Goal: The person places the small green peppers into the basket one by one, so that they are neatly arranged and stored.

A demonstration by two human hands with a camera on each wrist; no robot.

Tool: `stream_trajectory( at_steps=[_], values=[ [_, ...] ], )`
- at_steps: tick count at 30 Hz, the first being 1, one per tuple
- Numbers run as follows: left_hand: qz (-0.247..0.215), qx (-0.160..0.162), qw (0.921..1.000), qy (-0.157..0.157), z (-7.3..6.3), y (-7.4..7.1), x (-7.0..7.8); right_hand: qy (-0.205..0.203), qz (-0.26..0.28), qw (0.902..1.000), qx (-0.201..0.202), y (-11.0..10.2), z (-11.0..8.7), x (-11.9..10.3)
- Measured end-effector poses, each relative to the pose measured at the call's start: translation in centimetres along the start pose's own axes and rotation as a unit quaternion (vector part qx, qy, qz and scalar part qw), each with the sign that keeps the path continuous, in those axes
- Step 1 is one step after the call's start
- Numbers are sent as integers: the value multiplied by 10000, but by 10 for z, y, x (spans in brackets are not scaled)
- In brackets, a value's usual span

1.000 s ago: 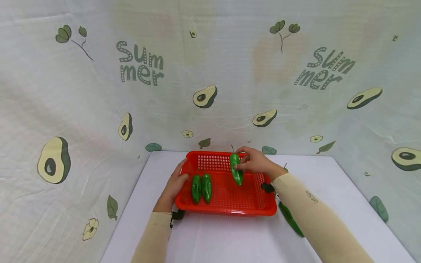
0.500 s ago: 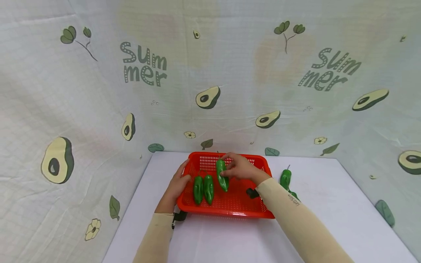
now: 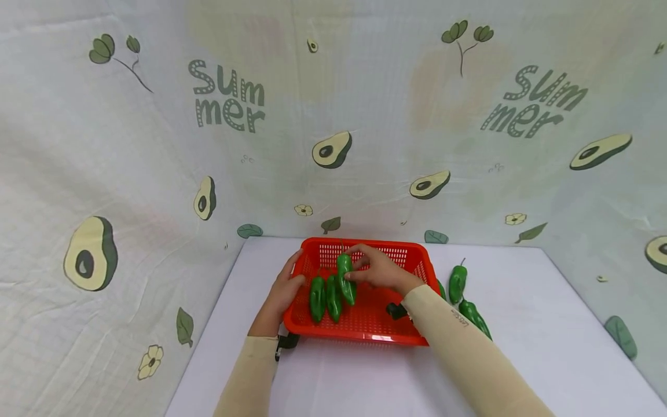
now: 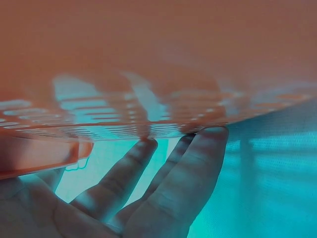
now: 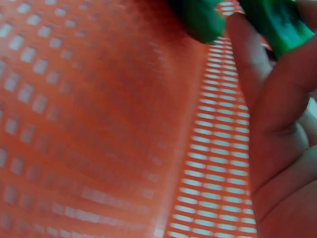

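Note:
My right hand [image 3: 379, 270] pinches a green chili pepper [image 3: 344, 279] between thumb and fingers, stem upward, inside the red plastic basket [image 3: 359, 335]. Two more green peppers, one on the left [image 3: 316, 298] and one beside it [image 3: 333, 298], lie side by side in the basket's left part, right next to the held one. My left hand [image 3: 283, 292] holds the basket's left rim, thumb over the top. In the left wrist view, its fingers [image 4: 181, 183] press the slotted wall from outside. The right wrist view shows the held pepper [image 5: 277, 25] at the fingertips.
Right of the basket, on the white table [image 3: 365, 376], lie an upright-looking pepper [image 3: 458, 284] and a slanted pepper [image 3: 475, 318]. Another bit of green [image 3: 442, 288] shows at the basket's right edge. A printed cloth [image 3: 375, 116] hangs behind and along the sides.
My right hand has carried its pepper leftward across the basket, up beside the other two. The middle pepper now leans more. My left hand stays on the rim.

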State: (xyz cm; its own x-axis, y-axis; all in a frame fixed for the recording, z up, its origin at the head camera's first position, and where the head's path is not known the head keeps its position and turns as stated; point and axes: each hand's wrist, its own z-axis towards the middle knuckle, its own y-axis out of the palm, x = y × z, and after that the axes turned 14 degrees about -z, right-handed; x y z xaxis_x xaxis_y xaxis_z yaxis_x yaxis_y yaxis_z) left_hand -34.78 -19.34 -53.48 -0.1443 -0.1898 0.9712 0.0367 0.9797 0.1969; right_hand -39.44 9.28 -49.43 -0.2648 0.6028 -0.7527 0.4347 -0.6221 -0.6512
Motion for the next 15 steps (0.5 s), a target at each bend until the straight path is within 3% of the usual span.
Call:
stream_trajectory(
  at_steps=[15],
  values=[
    [27,101,9999,-79,0,2,0,-81,-124,9999,2,11,6,13]
  ],
)
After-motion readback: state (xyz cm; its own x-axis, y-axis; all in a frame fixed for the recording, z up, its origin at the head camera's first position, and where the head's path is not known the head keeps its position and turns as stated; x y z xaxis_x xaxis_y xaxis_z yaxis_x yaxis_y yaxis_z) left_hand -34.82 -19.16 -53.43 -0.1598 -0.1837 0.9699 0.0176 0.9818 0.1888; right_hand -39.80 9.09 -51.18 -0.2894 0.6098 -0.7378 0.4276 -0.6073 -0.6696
